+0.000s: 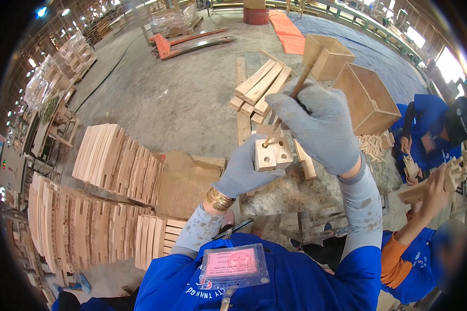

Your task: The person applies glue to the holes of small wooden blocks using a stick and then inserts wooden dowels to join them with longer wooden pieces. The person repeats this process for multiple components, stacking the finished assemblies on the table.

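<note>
Hands, 2, both in grey gloves on my remote feed. Left hand [249,168]: fingers closed around the drilled wooden blocks [274,161], 2, side by side, holes facing up, held above the near part of the worktop. Right hand [319,122]: narrow grip on a thin brown stick [307,75], 1, slanting down to a hole in the left block; I cannot tell how deep its tip sits.

Wooden bars [257,85], 1 layered pile, 3 on top. Dowels [371,147], 1 heap, too many for me to count. Plywood boxes [355,106], 2, open-topped.

Surface: worktop [264,203], 1, grey, stained and worn.

Room: concrete floor [150,98]; stacks of pale slats [88,223], 3, at left; brown cardboard [184,181] beside them; red-orange pallet truck [163,47], 1; red drum [256,16], 1; orange sheet [288,32], 1, next to a blue tarpaulin [321,28], 1. Co-workers [428,132], 2 that I can make out, in blue, at right, handling wooden pieces.
</note>
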Motion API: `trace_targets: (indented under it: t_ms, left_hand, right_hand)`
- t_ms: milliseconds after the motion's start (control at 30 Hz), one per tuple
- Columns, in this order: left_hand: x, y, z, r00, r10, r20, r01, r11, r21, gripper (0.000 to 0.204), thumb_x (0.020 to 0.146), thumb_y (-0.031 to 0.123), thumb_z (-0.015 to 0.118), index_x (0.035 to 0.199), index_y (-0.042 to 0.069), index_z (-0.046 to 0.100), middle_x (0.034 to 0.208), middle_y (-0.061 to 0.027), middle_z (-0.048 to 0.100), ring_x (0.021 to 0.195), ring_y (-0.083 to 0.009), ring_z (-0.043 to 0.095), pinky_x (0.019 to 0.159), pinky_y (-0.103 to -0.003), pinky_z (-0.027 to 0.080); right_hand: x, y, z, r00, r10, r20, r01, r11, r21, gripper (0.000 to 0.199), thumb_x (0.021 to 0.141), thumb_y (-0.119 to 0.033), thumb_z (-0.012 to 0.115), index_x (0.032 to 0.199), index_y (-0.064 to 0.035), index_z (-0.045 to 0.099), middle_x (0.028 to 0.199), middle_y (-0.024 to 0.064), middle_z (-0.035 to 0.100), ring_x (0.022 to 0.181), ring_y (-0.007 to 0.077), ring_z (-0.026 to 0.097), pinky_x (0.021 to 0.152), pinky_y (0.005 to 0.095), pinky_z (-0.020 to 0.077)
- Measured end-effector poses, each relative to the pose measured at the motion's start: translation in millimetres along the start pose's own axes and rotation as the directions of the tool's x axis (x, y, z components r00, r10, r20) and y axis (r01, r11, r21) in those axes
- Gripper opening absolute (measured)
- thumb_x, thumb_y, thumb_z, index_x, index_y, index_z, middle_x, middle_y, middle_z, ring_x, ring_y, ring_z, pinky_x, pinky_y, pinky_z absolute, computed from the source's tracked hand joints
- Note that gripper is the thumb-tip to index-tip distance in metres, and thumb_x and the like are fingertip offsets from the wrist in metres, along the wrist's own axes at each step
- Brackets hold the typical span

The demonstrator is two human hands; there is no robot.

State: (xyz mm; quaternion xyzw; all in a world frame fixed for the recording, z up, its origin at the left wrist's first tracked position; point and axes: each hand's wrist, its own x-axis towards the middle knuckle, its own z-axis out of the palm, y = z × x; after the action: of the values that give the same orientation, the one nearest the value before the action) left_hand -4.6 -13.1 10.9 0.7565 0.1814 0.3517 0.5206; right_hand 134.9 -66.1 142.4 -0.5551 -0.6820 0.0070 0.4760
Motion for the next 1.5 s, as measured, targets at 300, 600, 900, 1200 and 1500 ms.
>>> trace_targets:
  t_ms: [300,600,900,1200,1500]
  left_hand:
    - [-1.8,-1.4,-2.6,1.0,-0.017,0.008,0.017,0.997,0.076,0.055,0.064,0.025,0.079,0.105,0.005,0.048,0.091,-0.0081,0.062,0.083,-0.0145,0.06,0.074,-0.029,0.048]
    - [0.6,3.0,-2.9,0.999,-0.03,0.021,0.029,0.998,0.059,0.06,0.063,0.024,0.08,0.109,0.004,0.048,0.096,-0.0085,0.062,0.087,-0.0133,0.06,0.076,-0.029,0.048]
    - [-11.9,0.3,-8.4,0.995,-0.06,-0.079,0.056,0.997,-0.056,0.062,0.061,0.018,0.082,0.11,0.003,0.048,0.099,-0.0069,0.062,0.091,-0.0123,0.059,0.078,-0.029,0.049]
    - [-21.4,-8.9,-21.2,0.994,-0.044,-0.103,0.054,0.994,0.096,0.064,0.059,0.015,0.083,0.109,0.002,0.046,0.101,-0.0079,0.059,0.09,-0.0138,0.058,0.078,-0.029,0.05]
    - [-24.2,-9.6,-15.7,0.983,-0.086,-0.165,0.082,0.996,-0.03,0.061,0.058,0.019,0.084,0.105,0.002,0.048,0.098,-0.0061,0.058,0.087,-0.0116,0.057,0.075,-0.028,0.049]
  right_hand:
    - [5.9,-8.4,-4.9,0.964,-0.14,0.227,0.184,0.965,-0.185,0.025,0.081,-0.02,0.062,0.071,0.0024,0.062,0.055,0.0125,0.053,0.046,0.0223,0.053,0.044,0.0295,0.0389]
    - [7.7,-11.5,-15.9,0.952,-0.212,0.219,0.241,0.963,-0.117,0.025,0.085,-0.027,0.055,0.086,-0.0018,0.061,0.059,0.0126,0.055,0.055,0.0266,0.057,0.052,0.0326,0.0449]
    - [-22.0,7.1,-41.3,0.91,0.392,-0.139,-0.31,0.862,0.402,0.015,0.085,-0.01,0.055,0.083,0.0024,0.063,0.063,0.0006,0.06,0.061,0.0064,0.055,0.056,0.0208,0.0447]
    - [-138.7,198.9,107.6,0.788,0.616,0.012,-0.597,0.769,-0.227,0.037,0.084,-0.035,0.053,0.071,-0.0008,0.06,0.068,0.021,0.059,0.067,0.0381,0.058,0.06,0.0441,0.0453]
    - [-155.8,211.9,126.6,0.823,0.567,0.031,-0.537,0.795,-0.284,0.042,0.086,-0.037,0.048,0.068,-0.0012,0.06,0.066,0.0193,0.059,0.065,0.0364,0.058,0.06,0.0444,0.0457]
